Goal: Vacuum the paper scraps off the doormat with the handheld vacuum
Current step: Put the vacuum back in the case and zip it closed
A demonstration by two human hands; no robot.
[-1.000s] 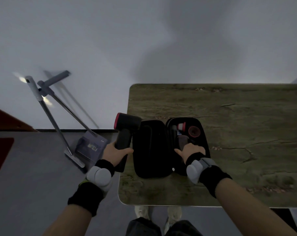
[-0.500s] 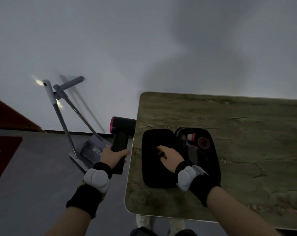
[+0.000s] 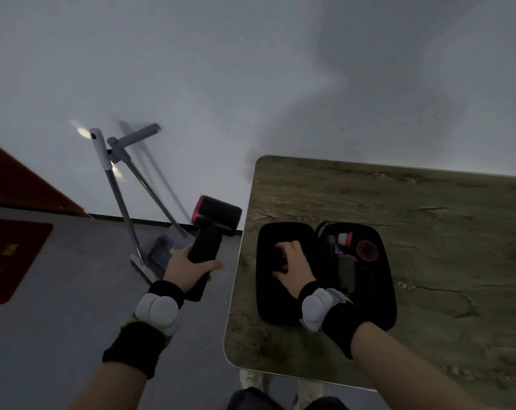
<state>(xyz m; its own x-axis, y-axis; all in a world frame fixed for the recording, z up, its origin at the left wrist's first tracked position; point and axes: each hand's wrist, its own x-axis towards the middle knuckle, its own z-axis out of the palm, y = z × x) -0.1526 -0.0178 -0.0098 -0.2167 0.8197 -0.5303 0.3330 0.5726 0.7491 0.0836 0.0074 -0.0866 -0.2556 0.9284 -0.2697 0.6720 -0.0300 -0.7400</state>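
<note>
Black handheld vacuum with a pink ring round its barrel end, gripped by the handle in the left hand, fingers and thumb wrapped round it; held out over grey floor just left of the table edge, barrel pointing up and away. No brand or lettering legible on the vacuum. Right hand lying on the left half of an open black case, fingers bent with tips pressing into the dark lining; whether anything is pinched underneath, impossible to tell. Case flat on a brown-green wood-look table with a rounded near corner. Inside the right half of the case: a small white and pink part, a round dark red piece, and a grey shape below them too dim to identify. Black wristband and pale padded wrist device on each forearm. Red doormat at far left, cut off by the frame edge, with gold characters too blurred to read; paper scraps not discernible on it. Long-handled broom and dustpan leaning against the pale wall, dustpan partly hidden behind the vacuum and left hand; a small label on it unreadable. Dark reddish sloped surface above the mat, cropped. Pale shoes and dark trouser legs just visible at the bottom, partly under the table. Whole scene dim and slightly smeared
</note>
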